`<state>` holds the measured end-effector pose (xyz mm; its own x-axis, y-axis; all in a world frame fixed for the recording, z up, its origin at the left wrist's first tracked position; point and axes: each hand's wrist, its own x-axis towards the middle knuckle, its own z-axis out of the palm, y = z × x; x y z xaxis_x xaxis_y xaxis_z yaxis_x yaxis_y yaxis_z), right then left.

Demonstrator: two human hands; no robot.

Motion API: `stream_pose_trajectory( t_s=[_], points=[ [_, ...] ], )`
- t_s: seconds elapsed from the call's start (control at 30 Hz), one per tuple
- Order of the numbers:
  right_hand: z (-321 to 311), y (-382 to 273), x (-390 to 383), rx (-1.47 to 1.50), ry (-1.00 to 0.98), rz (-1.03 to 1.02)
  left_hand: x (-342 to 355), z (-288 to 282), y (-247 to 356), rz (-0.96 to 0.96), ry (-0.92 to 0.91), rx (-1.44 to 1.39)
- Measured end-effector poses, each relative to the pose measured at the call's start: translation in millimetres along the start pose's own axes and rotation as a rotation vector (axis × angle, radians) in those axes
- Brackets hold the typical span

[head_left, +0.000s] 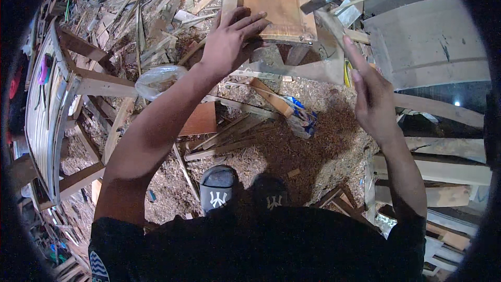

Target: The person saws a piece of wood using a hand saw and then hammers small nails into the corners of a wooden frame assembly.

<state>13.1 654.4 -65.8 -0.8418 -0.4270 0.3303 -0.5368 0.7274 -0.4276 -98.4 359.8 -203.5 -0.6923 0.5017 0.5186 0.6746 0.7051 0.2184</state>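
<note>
My right hand [374, 96] is closed round the wooden handle of a hammer [331, 25], index finger stretched along it. The dark hammer head is raised beside the right edge of a framed wooden panel [271, 2], and cannot be told to touch it. Over the panel's near left corner lies my left hand [229, 42], fingers across the top and thumb by the near edge, gripping it. Under the panel's near end is a pale wooden support [313, 70], partly hidden.
A clear plastic bag [159, 81] lies by my left forearm. Wood offcuts and sawdust cover the floor round my sandals [218, 188]. A slatted wooden piece [44, 120] stands at left; a large grey panel [433, 42] and stacked boards [438, 169] are at right.
</note>
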Motion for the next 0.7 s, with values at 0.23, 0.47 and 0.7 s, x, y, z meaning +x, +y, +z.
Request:
stream_pose_trajectory(
  t_s=[0.23,0.47,0.7],
  points=[
    [-5,5,-13,-0.056,-0.329,0.287,3,1,1,0.014,-0.006,0.048],
    [-10,-7,-5,-0.083,-0.304,0.303,2,1,3,-0.008,-0.009,0.009],
    [-13,-15,-7,0.004,-0.053,0.166,3,-1,1,0.022,0.006,0.013]
  ],
)
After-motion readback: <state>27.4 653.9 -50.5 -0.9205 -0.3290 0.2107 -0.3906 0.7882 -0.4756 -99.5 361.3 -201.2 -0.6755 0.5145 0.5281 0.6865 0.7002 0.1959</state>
